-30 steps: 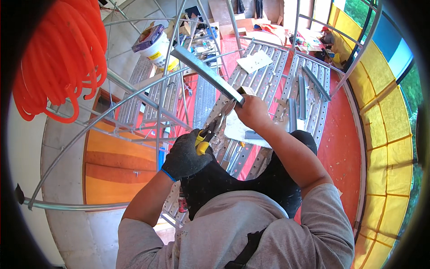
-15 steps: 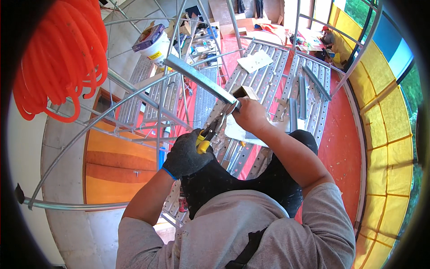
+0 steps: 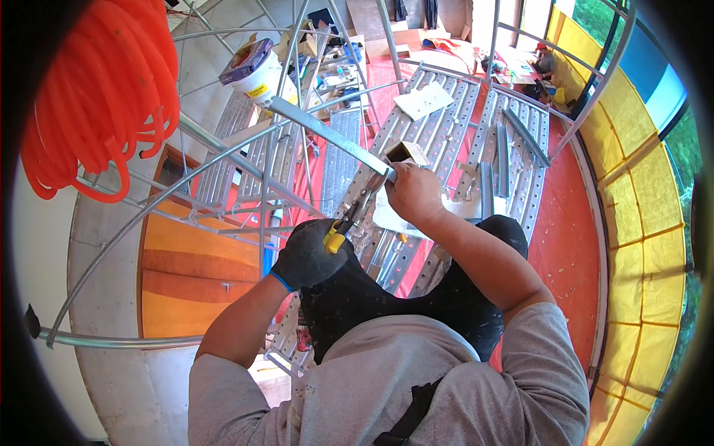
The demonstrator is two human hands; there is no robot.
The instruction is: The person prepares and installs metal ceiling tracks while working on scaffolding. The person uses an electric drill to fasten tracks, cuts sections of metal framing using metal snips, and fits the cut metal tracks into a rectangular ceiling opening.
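Observation:
My left hand (image 3: pixel 306 254), in a dark work glove, is closed around the yellow handles of a pair of tin snips (image 3: pixel 361 199). The jaws of the snips meet the near end of a galvanized metal channel (image 3: pixel 327 135). That same end is gripped in my bare right hand (image 3: pixel 416 192), fingers curled over it. From there the channel slants up and away to the left, its flat face showing. Whether the blades have cut into the metal is too small to tell. Just beyond my right hand stands a small open cardboard box (image 3: pixel 407 153).
Several cut channels (image 3: pixel 503 160) lie on the perforated scaffold planks (image 3: pixel 461 111), with a white board (image 3: pixel 424 100) farther off. Scaffold tubes (image 3: pixel 216 154) cross at left, near a white bucket (image 3: pixel 264 82) and hanging orange hose (image 3: pixel 100 97). A person (image 3: pixel 545 63) is at the far right.
The snips' handles have closed together in my left hand. The channel has rolled so that its flat face shows more, and its far end has dropped slightly to the left.

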